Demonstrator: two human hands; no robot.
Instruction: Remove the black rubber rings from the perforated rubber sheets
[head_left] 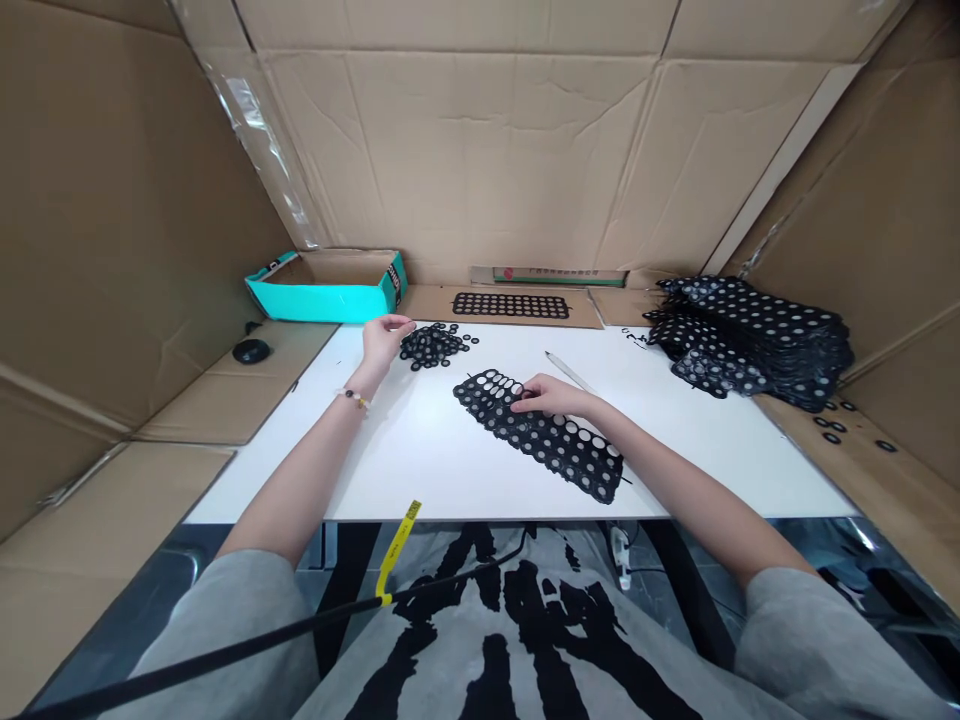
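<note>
My left hand (382,340) is at the left edge of a pile of small black rings (433,345), thumb and fingertips pinched together. Whatever it may hold is too small to make out. My right hand (553,394) grips the upper edge of a perforated black rubber sheet (564,448), its thumb and fingers closed on the material. The sheet lies slantwise on the white tabletop (405,450). Wide holes run along its upper edge, while smaller holes fill the lower rows.
A turquoise-sided box (322,302) stands at the back left, near a round black object (251,351). Another perforated sheet (511,305) lies at the back. A pen (566,369) is behind my right hand. Stacked black sheets (757,340) and loose rings (831,430) are at right. Cardboard walls surround the table.
</note>
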